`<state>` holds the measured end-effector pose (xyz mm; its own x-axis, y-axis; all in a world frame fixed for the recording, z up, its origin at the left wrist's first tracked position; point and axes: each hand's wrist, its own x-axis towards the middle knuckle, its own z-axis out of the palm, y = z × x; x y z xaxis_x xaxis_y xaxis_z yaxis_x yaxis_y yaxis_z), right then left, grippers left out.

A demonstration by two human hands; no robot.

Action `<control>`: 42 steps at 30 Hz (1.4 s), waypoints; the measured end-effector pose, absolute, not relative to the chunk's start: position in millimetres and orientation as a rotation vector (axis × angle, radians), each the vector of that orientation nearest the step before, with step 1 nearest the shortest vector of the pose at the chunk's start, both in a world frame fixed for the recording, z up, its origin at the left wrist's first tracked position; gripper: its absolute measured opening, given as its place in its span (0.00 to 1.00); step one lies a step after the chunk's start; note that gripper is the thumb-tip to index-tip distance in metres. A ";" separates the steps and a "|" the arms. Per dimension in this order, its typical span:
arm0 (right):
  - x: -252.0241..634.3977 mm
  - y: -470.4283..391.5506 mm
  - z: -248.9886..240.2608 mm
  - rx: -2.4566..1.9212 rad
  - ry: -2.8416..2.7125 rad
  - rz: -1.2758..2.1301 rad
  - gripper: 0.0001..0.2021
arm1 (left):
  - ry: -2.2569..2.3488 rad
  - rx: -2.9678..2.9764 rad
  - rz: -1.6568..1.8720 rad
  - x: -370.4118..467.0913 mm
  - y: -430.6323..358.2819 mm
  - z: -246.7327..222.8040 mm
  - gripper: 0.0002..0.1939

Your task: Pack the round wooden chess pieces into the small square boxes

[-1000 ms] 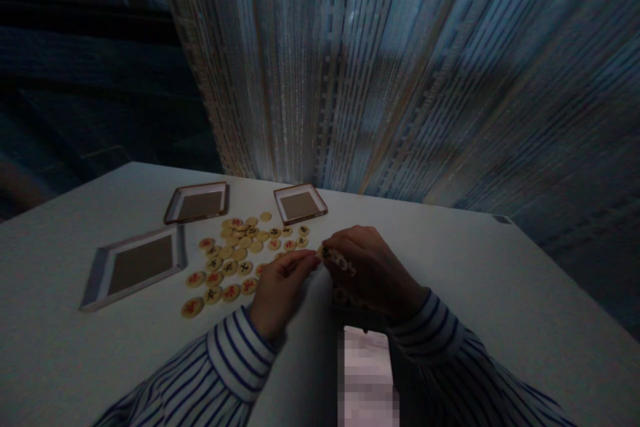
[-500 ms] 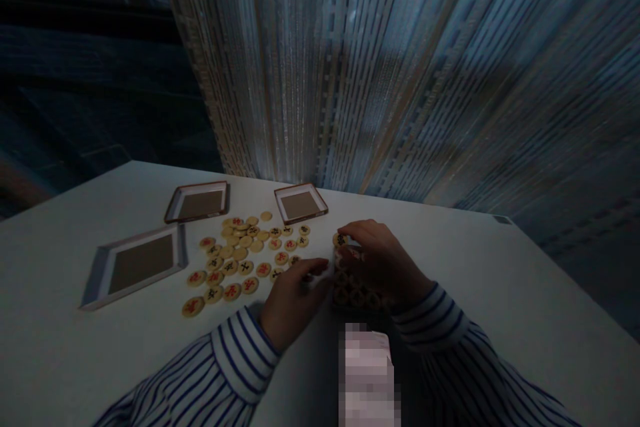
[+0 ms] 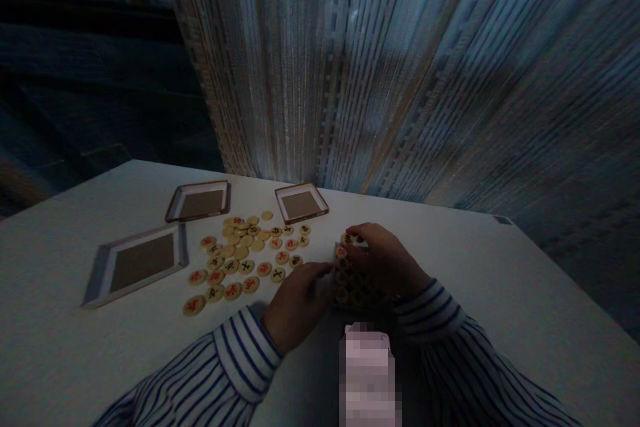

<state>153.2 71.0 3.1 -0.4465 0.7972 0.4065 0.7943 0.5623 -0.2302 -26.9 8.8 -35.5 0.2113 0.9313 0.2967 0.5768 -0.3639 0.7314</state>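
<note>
A small box (image 3: 338, 295) sits in front of me, with rows of round xiangqi pieces (image 3: 342, 279) inside it. My right hand (image 3: 385, 257) is over its far part, thumb and finger closed on a black-marked xiangqi piece (image 3: 347, 239) at the far left corner. Just below that piece, a red-marked one (image 3: 341, 251) shows in the box. My left hand (image 3: 300, 307) rests at the box's left side, fingers stretched out and slightly apart, the tips at the box wall. Left of my hands, many loose xiangqi pieces (image 3: 241, 252) are spread out, with red or black characters or blank faces up.
On the white table (image 3: 475, 280) three shallow box trays or lids stand left and back: a large pale one (image 3: 177, 253), a brown-rimmed one (image 3: 227, 197) and a smaller one (image 3: 327, 209). A strip curtain (image 3: 300, 80) hangs behind the table. A blurred-out pink object (image 3: 367, 367) is near me.
My right hand has shifted slightly right with the black-marked piece, and a red-marked piece now shows below it. My left hand has moved a little closer to the box.
</note>
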 end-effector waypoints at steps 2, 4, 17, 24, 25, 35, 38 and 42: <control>152.6 70.8 3.8 -1.336 -2.336 0.031 0.11 | 1.391 2.039 0.998 -26.5 9.0 -36.9 0.14; 151.7 70.4 5.4 -1.394 -2.348 0.042 0.12 | 1.372 2.069 1.008 -26.4 9.3 -38.3 0.14; 156.4 75.1 -0.7 -1.533 -2.464 0.072 0.12 | 1.355 2.190 1.061 -27.8 9.8 -40.4 0.12; 156.0 75.3 -0.7 -1.519 -2.484 0.151 0.12 | 1.354 2.192 1.083 -27.7 10.7 -42.3 0.12; 156.3 75.6 -1.0 -1.517 -2.484 0.161 0.12 | 1.355 2.193 1.080 -27.6 10.8 -42.3 0.12; 160.1 79.4 -6.6 -1.515 -2.530 0.228 0.13 | 1.366 2.171 1.066 -27.8 10.9 -42.2 0.12; 158.9 78.4 -3.8 -1.530 -2.537 0.237 0.12 | 1.366 2.166 1.070 -27.7 11.2 -42.8 0.12; 157.8 78.1 -2.0 -1.557 -2.533 0.242 0.12 | 1.369 2.171 1.057 -27.9 11.2 -42.4 0.12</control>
